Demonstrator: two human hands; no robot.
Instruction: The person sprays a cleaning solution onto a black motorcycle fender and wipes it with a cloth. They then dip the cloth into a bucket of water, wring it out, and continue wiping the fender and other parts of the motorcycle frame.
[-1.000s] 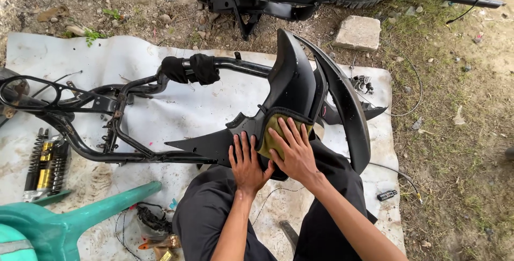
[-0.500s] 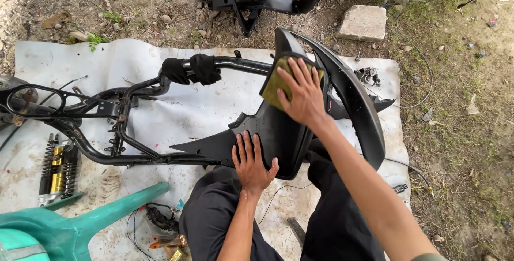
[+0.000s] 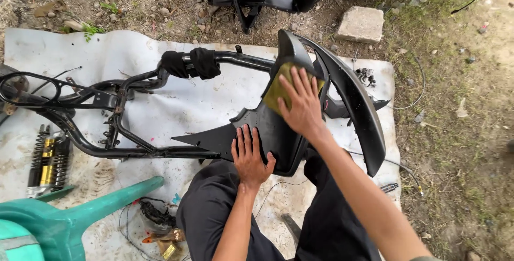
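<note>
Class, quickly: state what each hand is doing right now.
Left hand: open, flat on the black panel.
Right hand: open, pressing the yellow-green pad against the panel.

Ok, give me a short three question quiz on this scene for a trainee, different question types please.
1. True or false: the right hand presses a yellow-green sanding pad on the black plastic scooter body panel.
2. Which hand lies flat on the panel's lower part?
3. What lies left of the bare black metal frame: A a pair of coiled shock absorbers, B a red helmet?

Key: 1 true. 2 the left hand. 3 A.
</note>
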